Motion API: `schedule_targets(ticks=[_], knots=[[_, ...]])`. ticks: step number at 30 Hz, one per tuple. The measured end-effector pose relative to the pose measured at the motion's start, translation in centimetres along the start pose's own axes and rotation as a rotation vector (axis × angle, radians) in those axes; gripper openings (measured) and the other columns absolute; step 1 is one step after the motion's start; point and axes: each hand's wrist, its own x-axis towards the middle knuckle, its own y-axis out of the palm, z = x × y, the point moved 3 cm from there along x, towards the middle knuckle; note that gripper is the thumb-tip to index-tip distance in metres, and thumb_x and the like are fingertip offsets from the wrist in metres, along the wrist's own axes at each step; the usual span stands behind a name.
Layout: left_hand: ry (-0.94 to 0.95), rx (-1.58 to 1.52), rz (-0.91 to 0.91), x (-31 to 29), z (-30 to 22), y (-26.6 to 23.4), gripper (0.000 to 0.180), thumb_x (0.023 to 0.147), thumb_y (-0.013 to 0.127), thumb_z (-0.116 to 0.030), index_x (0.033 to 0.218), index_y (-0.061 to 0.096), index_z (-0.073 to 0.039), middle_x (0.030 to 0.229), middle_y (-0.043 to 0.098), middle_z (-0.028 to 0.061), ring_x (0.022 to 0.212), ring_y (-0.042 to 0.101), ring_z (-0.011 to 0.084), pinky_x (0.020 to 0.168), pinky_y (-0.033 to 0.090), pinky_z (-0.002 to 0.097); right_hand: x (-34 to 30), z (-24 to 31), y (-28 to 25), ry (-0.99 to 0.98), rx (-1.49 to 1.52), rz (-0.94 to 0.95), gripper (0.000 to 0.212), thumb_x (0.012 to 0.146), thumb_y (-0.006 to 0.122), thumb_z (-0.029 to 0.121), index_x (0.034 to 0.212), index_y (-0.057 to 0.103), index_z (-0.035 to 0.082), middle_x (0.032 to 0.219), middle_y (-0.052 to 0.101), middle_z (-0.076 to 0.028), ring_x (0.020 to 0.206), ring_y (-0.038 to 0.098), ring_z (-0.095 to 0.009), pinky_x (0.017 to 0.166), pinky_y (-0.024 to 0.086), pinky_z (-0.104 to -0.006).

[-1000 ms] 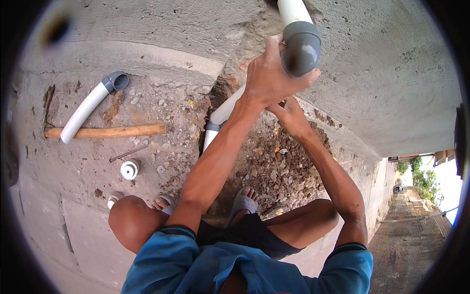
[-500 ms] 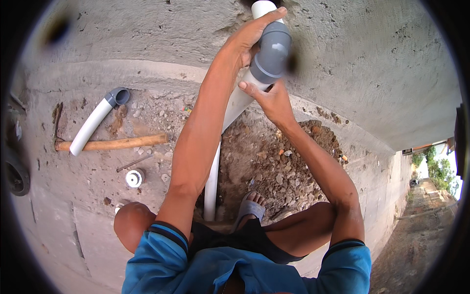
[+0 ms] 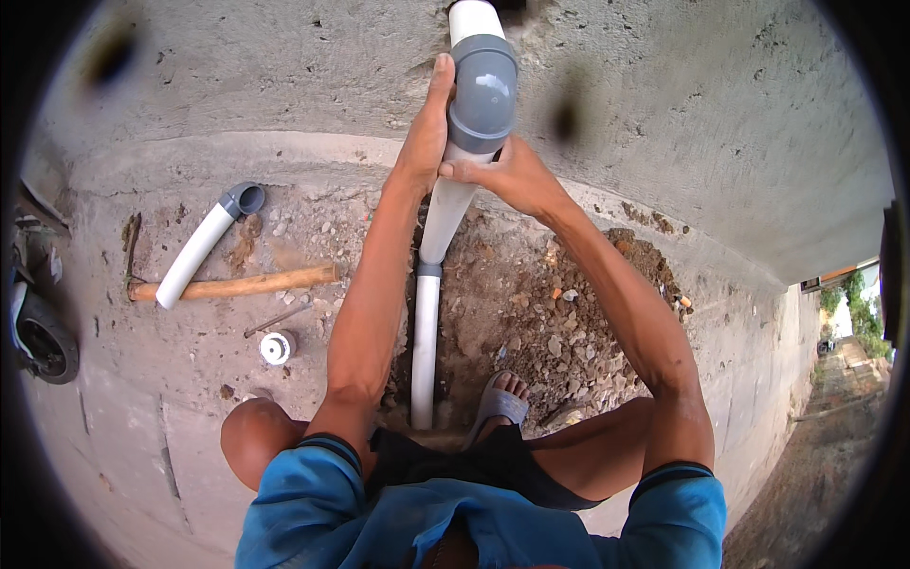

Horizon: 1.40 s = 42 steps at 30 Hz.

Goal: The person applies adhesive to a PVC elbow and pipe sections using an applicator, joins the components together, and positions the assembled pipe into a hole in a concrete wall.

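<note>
Grey concrete ground [image 3: 142, 455] meets a grey wall [image 3: 284, 66]. Near the person's sandal [image 3: 500, 403], a white pipe [image 3: 426, 351] stands up from the dug dirt [image 3: 569, 332]. Higher up, the left hand [image 3: 427, 142] and right hand [image 3: 507, 175] both squeeze the grey pipe joint [image 3: 483, 90] by the wall. Off to the left lie a wooden handle [image 3: 246, 283] and a short pipe piece [image 3: 204, 242].

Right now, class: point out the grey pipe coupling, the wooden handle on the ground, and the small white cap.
grey pipe coupling [image 3: 483, 90], head view, middle of its sleeve.
wooden handle [image 3: 256, 283], head view, mid-shaft.
small white cap [image 3: 276, 348], head view, its top.
</note>
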Motion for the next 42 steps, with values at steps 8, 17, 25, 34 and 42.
schedule_targets(ticks=[8,17,25,34,42], knots=[[0.067,0.847,-0.173,-4.4,3.8,1.0,0.1,0.067,0.095,-0.049,0.143,0.048,-0.002,0.129,0.065,0.0228,0.116,0.067,0.0315,0.098,0.054,0.0442,2.2,9.0,-9.5,0.205,0.281,0.023,0.089,0.086,0.077,0.056,0.138,0.047,-0.008,0.122,0.059,-0.032,0.111,0.068,-0.034,0.095,0.059,-0.0527],[0.099,0.856,-0.055,-5.3,5.3,2.5,0.08,0.07,0.092,-0.046,0.128,0.057,-0.002,0.113,0.072,0.023,0.103,0.073,0.0381,0.088,0.058,0.0475,3.0,8.7,-7.5,0.564,0.229,-0.051,0.072,0.084,0.085,0.031,0.129,0.043,-0.005,0.093,0.065,-0.016,0.076,0.073,-0.023,0.075,0.067,-0.0345],[0.413,0.759,-0.17,-6.1,6.1,1.1,0.064,0.064,0.092,-0.037,0.111,0.061,-0.008,0.093,0.073,0.0134,0.083,0.074,0.0354,0.071,0.061,0.047,2.6,9.7,-4.8,0.618,0.214,-0.262,0.056,0.086,0.075,0.023,0.123,0.046,-0.007,0.087,0.066,-0.015,0.069,0.069,-0.019,0.064,0.061,-0.0306],[0.45,0.728,-0.167,-7.6,5.7,1.3,0.07,0.058,0.095,-0.031,0.113,0.059,-0.007,0.093,0.072,0.0141,0.084,0.074,0.0347,0.071,0.061,0.0455,1.2,10.0,-4.2,0.624,0.209,-0.309,0.055,0.088,0.075,0.028,0.12,0.047,-0.006,0.084,0.066,-0.014,0.067,0.07,-0.022,0.063,0.062,-0.0332],[0.446,0.671,-0.217,-7.0,5.1,1.7,0.059,0.06,0.094,-0.03,0.104,0.064,-0.005,0.093,0.072,0.0151,0.084,0.073,0.0348,0.073,0.061,0.0469,3.5,10.2,-4.8,0.723,0.083,-0.124,0.054,0.089,0.074,0.032,0.118,0.05,-0.006,0.084,0.066,-0.015,0.066,0.07,-0.02,0.062,0.062,-0.0333]])
